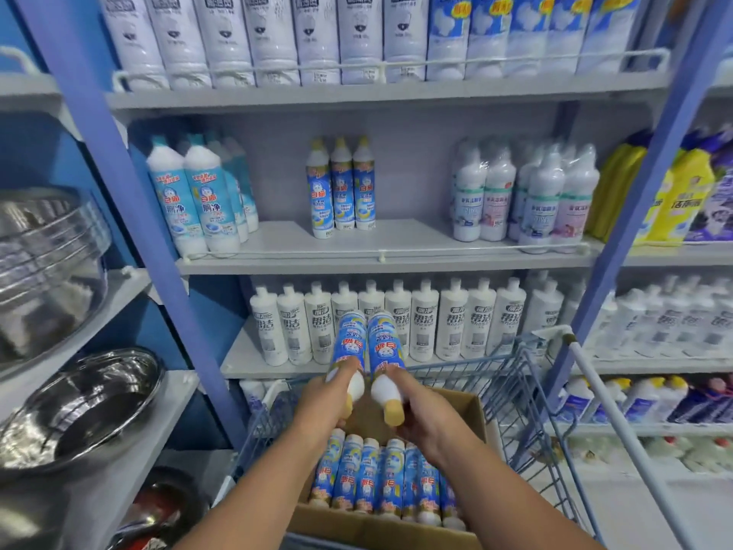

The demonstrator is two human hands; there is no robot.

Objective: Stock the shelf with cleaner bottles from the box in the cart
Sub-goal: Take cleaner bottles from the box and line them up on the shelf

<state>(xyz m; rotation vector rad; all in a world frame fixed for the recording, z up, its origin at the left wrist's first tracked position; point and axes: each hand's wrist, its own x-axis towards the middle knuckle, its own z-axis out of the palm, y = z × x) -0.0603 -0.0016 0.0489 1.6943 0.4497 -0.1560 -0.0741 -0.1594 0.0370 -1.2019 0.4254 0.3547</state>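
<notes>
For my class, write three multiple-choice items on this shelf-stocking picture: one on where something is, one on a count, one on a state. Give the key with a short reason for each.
1. Where is the cardboard box?
A. on the floor
B. in the cart
C. on the top shelf

2. How many matching yellow-capped bottles stand on the middle shelf?
A. three
B. one
C. six

3. What are the hands doing?
A. both hang empty
B. only one holds a bottle
C. each grips one bottle

Key: B, the wire cart surrounds the box. A, three stand side by side at the shelf's centre. C, the left hand grips the left bottle and the right hand grips the right bottle.
</notes>
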